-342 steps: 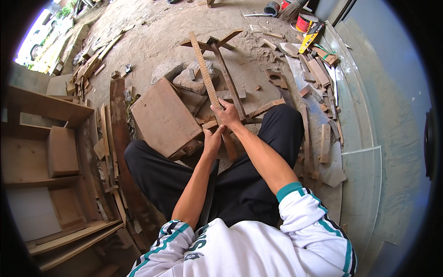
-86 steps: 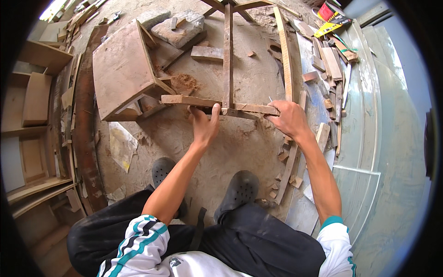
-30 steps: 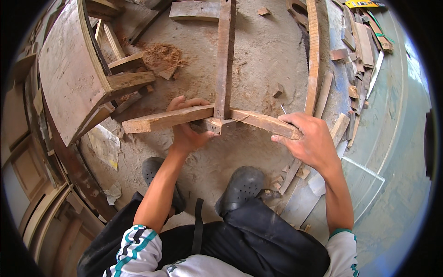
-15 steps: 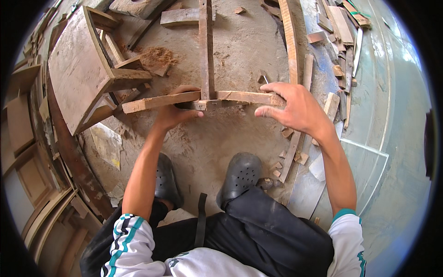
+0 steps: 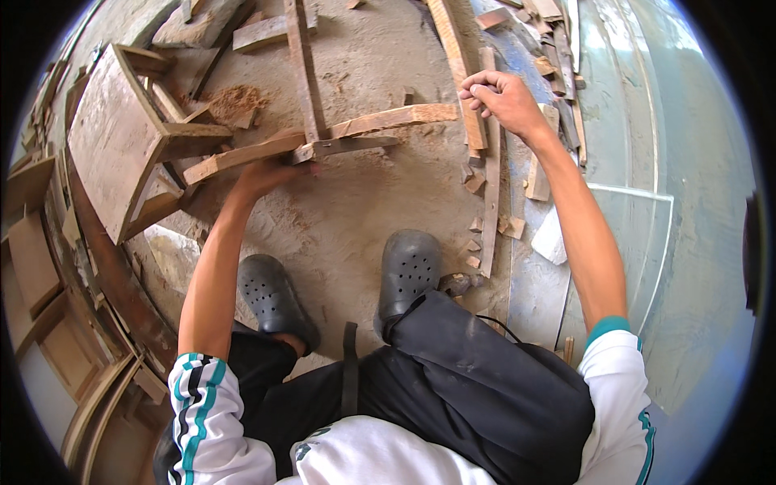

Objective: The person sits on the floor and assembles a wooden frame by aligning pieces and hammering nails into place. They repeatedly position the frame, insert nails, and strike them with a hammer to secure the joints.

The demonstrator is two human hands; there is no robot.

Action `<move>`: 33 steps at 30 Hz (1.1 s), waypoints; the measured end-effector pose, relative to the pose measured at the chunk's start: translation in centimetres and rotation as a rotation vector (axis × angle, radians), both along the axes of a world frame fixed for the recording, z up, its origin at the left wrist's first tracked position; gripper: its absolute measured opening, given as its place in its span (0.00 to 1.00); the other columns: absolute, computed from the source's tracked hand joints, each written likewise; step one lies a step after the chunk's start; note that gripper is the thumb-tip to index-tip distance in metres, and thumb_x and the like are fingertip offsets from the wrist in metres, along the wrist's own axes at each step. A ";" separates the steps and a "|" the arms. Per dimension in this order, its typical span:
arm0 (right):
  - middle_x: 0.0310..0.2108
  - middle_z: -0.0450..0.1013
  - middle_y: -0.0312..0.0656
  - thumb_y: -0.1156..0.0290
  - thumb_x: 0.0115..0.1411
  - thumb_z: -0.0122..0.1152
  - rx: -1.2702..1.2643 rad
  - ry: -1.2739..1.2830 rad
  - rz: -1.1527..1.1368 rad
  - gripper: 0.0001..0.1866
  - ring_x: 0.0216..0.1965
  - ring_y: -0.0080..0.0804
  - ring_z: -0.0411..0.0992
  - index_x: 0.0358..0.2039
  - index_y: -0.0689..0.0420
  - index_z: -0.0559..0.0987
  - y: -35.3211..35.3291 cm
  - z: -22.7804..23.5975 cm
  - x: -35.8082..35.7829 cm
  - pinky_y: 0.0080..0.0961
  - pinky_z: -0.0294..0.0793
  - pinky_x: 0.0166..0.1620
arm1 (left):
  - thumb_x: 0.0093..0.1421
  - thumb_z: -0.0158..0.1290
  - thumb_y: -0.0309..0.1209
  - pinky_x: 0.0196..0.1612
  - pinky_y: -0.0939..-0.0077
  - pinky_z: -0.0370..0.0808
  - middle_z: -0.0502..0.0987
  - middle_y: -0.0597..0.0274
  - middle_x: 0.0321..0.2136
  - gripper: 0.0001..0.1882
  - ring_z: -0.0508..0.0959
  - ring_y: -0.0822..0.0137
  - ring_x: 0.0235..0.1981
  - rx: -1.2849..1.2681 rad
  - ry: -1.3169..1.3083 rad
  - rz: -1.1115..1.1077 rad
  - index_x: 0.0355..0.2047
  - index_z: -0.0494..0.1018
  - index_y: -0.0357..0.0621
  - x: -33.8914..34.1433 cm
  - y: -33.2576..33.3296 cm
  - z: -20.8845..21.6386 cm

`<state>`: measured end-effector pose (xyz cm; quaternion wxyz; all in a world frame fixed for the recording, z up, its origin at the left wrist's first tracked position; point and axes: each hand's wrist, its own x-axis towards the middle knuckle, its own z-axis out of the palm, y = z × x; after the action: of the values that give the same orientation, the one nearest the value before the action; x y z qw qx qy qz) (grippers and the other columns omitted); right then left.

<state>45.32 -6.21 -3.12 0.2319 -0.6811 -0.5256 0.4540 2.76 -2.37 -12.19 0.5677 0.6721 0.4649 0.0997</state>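
A wooden frame of curved pieces stands before me. Its left arm (image 5: 241, 158) and right arm (image 5: 394, 120) meet near a long upright bar (image 5: 304, 77) and a short dark crosspiece (image 5: 349, 146). My left hand (image 5: 267, 176) is closed around the frame from below, near the joint; its fingers are partly hidden and blurred. Off the frame, my right hand (image 5: 504, 102) hovers over a long curved wooden strip (image 5: 454, 61) to the right. Its fingers are curled together, and anything between them is too small to make out.
A wooden box-like piece (image 5: 113, 141) stands left, close to the frame. Offcuts (image 5: 558, 73) lie at the right beside glass sheets (image 5: 647, 210). Sawdust (image 5: 236, 103) is heaped beyond the frame. My dark clogs (image 5: 411, 271) rest on the dusty floor (image 5: 339, 218).
My right hand has let go of the frame's right end and moved up and right. The frame has tilted, its right side farther away, while my left hand keeps its hold.
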 end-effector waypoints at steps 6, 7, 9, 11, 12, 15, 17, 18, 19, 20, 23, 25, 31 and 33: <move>0.34 0.80 0.39 0.70 0.67 0.48 0.044 0.423 -0.147 0.07 0.32 0.21 0.77 0.37 0.55 0.76 -3.7 0.9 2.2 0.20 0.76 0.36 | 0.47 0.71 0.48 0.51 0.61 0.69 0.76 0.51 0.45 0.36 0.74 0.55 0.47 0.265 0.271 0.292 0.49 0.73 0.37 2.1 -4.0 2.0; 0.33 0.80 0.39 0.70 0.67 0.48 0.067 0.472 -0.151 0.07 0.32 0.22 0.77 0.38 0.54 0.76 -4.1 1.3 2.4 0.20 0.76 0.36 | 0.47 0.71 0.48 0.48 0.60 0.70 0.77 0.51 0.41 0.35 0.75 0.54 0.43 0.342 0.274 0.360 0.46 0.74 0.36 2.1 -5.1 1.5; 0.32 0.80 0.40 0.69 0.67 0.48 0.115 0.572 -0.155 0.08 0.31 0.22 0.76 0.40 0.54 0.75 -4.6 2.0 2.6 0.20 0.75 0.35 | 0.49 0.70 0.48 0.47 0.58 0.66 0.73 0.53 0.37 0.31 0.72 0.53 0.41 0.775 0.316 0.433 0.42 0.71 0.37 0.9 -7.2 -0.6; 0.32 0.80 0.41 0.69 0.65 0.49 0.154 0.526 -0.212 0.08 0.29 0.22 0.76 0.42 0.55 0.74 -4.8 2.4 2.4 0.20 0.74 0.33 | 0.51 0.68 0.47 0.48 0.57 0.63 0.70 0.54 0.35 0.28 0.69 0.52 0.40 0.992 0.342 0.431 0.39 0.69 0.39 0.2 -9.4 -1.9; 0.32 0.81 0.42 0.69 0.65 0.49 0.177 0.465 -0.255 0.09 0.29 0.22 0.76 0.43 0.56 0.75 -4.7 2.4 2.6 0.21 0.74 0.32 | 0.52 0.68 0.47 0.49 0.56 0.62 0.69 0.54 0.35 0.27 0.69 0.51 0.42 0.992 0.350 0.393 0.38 0.68 0.40 0.2 -10.4 -2.2; 0.35 0.83 0.40 0.68 0.65 0.51 0.213 0.123 -0.425 0.13 0.28 0.21 0.78 0.45 0.61 0.75 -4.1 1.5 4.5 0.17 0.75 0.30 | 0.53 0.67 0.45 0.50 0.55 0.62 0.69 0.53 0.36 0.25 0.68 0.49 0.42 0.941 0.320 0.210 0.38 0.68 0.42 1.0 -12.5 -1.9; 0.34 0.83 0.37 0.67 0.65 0.50 0.184 0.061 -0.575 0.13 0.27 0.21 0.78 0.43 0.61 0.77 -4.0 -0.2 6.9 0.18 0.75 0.29 | 0.53 0.67 0.44 0.49 0.55 0.63 0.69 0.53 0.36 0.24 0.69 0.50 0.42 0.927 0.256 0.084 0.38 0.68 0.43 2.6 -13.1 -1.5; 0.33 0.83 0.37 0.67 0.65 0.51 0.146 0.012 -0.597 0.12 0.26 0.21 0.77 0.42 0.60 0.78 -4.2 -1.8 8.4 0.19 0.75 0.29 | 0.53 0.67 0.43 0.48 0.56 0.63 0.70 0.54 0.36 0.23 0.69 0.50 0.42 0.938 0.210 0.029 0.38 0.68 0.44 3.8 -13.2 -1.2; 0.33 0.83 0.37 0.67 0.64 0.51 0.108 -0.038 -0.618 0.12 0.25 0.21 0.77 0.41 0.59 0.79 -4.3 -3.8 10.1 0.19 0.76 0.29 | 0.53 0.68 0.43 0.47 0.57 0.64 0.70 0.55 0.36 0.23 0.69 0.51 0.42 0.949 0.164 -0.026 0.38 0.69 0.45 5.0 -13.3 -0.9; 0.32 0.83 0.37 0.67 0.64 0.52 0.069 -0.089 -0.639 0.11 0.25 0.21 0.77 0.40 0.58 0.80 -4.7 -5.5 11.4 0.20 0.76 0.30 | 0.53 0.68 0.42 0.46 0.58 0.64 0.71 0.56 0.36 0.22 0.70 0.52 0.41 0.938 0.136 -0.051 0.38 0.69 0.45 6.2 -13.2 -0.4; 0.30 0.83 0.37 0.67 0.62 0.54 -0.004 -0.192 -0.640 0.10 0.23 0.21 0.77 0.39 0.54 0.82 -5.3 -9.4 12.8 0.21 0.77 0.29 | 0.52 0.68 0.38 0.44 0.60 0.66 0.72 0.58 0.35 0.20 0.71 0.53 0.39 0.905 0.057 -0.122 0.38 0.70 0.46 9.5 -12.9 1.4; 0.29 0.83 0.35 0.65 0.60 0.56 -0.034 -0.141 -0.611 0.13 0.24 0.22 0.78 0.43 0.49 0.83 -5.3 -10.6 13.3 0.23 0.77 0.30 | 0.51 0.68 0.34 0.44 0.60 0.67 0.73 0.58 0.35 0.20 0.72 0.53 0.38 0.888 0.001 -0.169 0.39 0.71 0.44 11.2 -12.5 2.3; 0.32 0.82 0.41 0.72 0.62 0.56 -0.099 -0.212 -0.568 0.14 0.26 0.24 0.78 0.45 0.60 0.82 -4.5 -11.5 13.5 0.22 0.80 0.28 | 0.53 0.67 0.34 0.43 0.61 0.70 0.76 0.58 0.37 0.19 0.75 0.54 0.40 0.869 0.010 -0.208 0.41 0.72 0.45 14.0 -11.5 2.3; 0.31 0.82 0.41 0.72 0.61 0.56 -0.081 -0.218 -0.582 0.14 0.26 0.24 0.79 0.45 0.60 0.83 -4.5 -11.3 13.5 0.23 0.80 0.29 | 0.54 0.66 0.33 0.42 0.62 0.71 0.77 0.58 0.37 0.17 0.75 0.54 0.39 0.851 0.016 -0.214 0.41 0.73 0.44 14.3 -11.3 2.1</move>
<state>58.83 -10.74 -14.44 0.2671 -0.8562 -0.3120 0.3135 17.06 -13.71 -10.13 0.2439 0.8911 0.3146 0.2180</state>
